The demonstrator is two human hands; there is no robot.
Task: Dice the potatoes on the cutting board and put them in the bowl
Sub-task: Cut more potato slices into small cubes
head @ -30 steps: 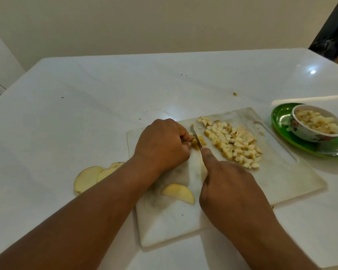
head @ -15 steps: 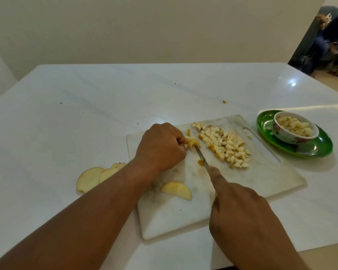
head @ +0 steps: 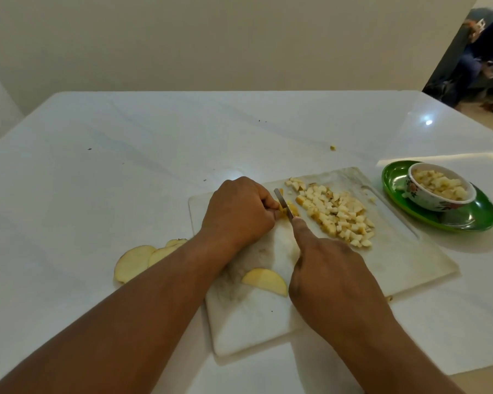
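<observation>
on the white bench (head: 125, 172) lies the cutting board (head: 396, 257), a pile of diced potato (head: 336, 214) on it, and the bowl (head: 439, 191) to its right already holds dice. the left hand (head: 236, 214) has its grip curled on potato strips (head: 286, 210), while the right hand (head: 328, 274) has its grip closed round a knife (head: 282, 203) whose blade meets them.

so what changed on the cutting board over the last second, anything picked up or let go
Little changed. The knife drew back toward the person half a second ago, and now its blade is again against the potato strips. The right hand kept its grip on the knife, and the left hand kept holding the strips. Nothing was let go. The diced pile, the slice on the cutting board and the bowl stayed put.
</observation>
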